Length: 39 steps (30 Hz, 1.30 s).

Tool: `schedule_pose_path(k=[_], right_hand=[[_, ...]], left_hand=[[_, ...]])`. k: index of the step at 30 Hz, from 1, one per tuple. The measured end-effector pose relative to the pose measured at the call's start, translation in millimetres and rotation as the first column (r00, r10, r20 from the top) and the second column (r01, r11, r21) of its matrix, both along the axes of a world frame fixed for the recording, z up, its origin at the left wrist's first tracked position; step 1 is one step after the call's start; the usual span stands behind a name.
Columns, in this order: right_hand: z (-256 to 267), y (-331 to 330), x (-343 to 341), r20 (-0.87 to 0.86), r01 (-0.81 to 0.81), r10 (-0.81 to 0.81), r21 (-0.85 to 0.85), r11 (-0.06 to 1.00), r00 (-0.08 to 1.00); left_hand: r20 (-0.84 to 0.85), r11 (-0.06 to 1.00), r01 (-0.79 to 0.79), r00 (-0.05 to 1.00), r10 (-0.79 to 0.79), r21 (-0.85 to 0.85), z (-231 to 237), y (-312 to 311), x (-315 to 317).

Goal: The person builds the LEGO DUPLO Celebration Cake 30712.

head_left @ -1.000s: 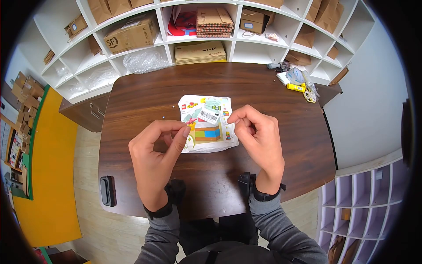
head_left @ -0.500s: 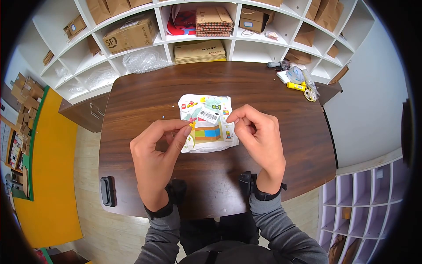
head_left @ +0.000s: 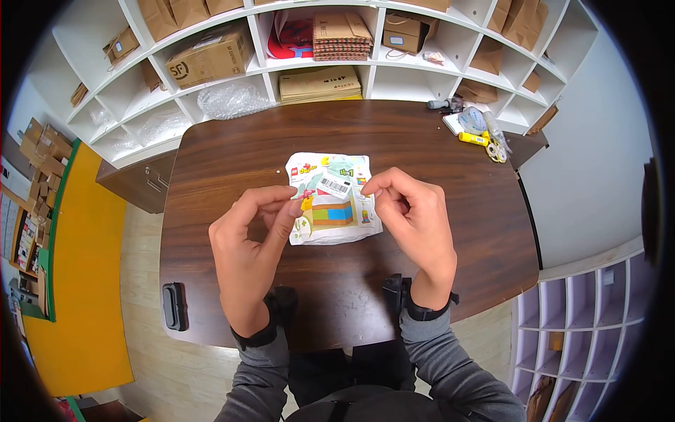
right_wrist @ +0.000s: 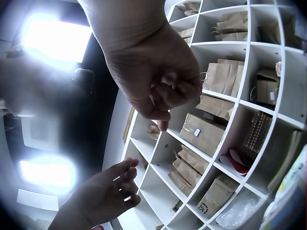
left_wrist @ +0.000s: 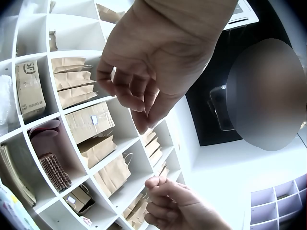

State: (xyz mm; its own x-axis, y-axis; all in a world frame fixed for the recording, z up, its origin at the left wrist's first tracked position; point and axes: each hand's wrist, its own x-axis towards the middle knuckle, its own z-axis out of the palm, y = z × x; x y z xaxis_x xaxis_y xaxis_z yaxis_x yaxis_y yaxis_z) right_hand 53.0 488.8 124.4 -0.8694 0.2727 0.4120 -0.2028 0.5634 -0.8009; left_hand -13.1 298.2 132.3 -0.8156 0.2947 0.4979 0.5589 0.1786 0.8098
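Head view: a white packet (head_left: pixel 330 200) with bright print lies flat on a dark table (head_left: pixel 232 148), in front of a seated person. Blocks are pictured on its front, and a barcode label (head_left: pixel 335 186) sits there at a slant. Both hands are raised over it and, judging by the wrist views, apart from it.

The left hand (head_left: pixel 247 243) is above the packet's left edge, its fingers loosely bent, index finger and thumb near each other with nothing visible between them. The right hand (head_left: pixel 422 221), above the right edge, has its fingers curled in and the index finger brought to the thumb; no object shows in it.

The packet looks light and soft, with a thin, creased skin that probably crinkles and may slide on the smooth table. Whatever is inside cannot be seen; if it is loose, the weight could shift when the packet is lifted. The skin would likely tear more readily than it would break anything. The best hold seems to be the two side edges, finger and thumb on each, or the upper corners, clear of the label.

A black case (head_left: pixel 174 307) lies at the table's left end.
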Motion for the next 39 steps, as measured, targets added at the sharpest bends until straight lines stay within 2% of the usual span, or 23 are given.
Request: schedule_pose_path(k=[2, 21, 23, 26, 39], right_hand=[[0.5, -0.1, 0.1, 0.003, -0.002, 0.002, 0.0, 1.0, 1.0], [2.0, -1.7, 1.2, 0.03, -0.007, 0.007, -0.008, 1.0, 1.0], [2.6, -1.7, 1.1, 0.032, 0.0, 0.0, 0.001, 1.0, 0.999], [2.3, -2.2, 0.5, 0.029, 0.002, -0.001, -0.005, 1.0, 1.0], [2.3, -2.8, 0.6, 0.029, 0.007, -0.007, 0.016, 1.0, 1.0]], left_hand=[[-0.059, 1.0, -0.022, 0.998, 0.022, -0.005, -2.6, 0.1, -2.9], [-0.055, 1.0, 0.008, 0.998, -0.009, -0.022, -2.9, 0.3, -2.0], [-0.088, 0.998, 0.0, 0.996, -0.006, -0.069, -2.6, -0.7, -2.6], [-0.027, 0.996, 0.004, 1.0, -0.006, -0.084, -0.5, -1.4, -0.4], [-0.002, 0.996, -0.013, 1.0, 0.013, -0.083, 0.1, -1.3, 0.3]])
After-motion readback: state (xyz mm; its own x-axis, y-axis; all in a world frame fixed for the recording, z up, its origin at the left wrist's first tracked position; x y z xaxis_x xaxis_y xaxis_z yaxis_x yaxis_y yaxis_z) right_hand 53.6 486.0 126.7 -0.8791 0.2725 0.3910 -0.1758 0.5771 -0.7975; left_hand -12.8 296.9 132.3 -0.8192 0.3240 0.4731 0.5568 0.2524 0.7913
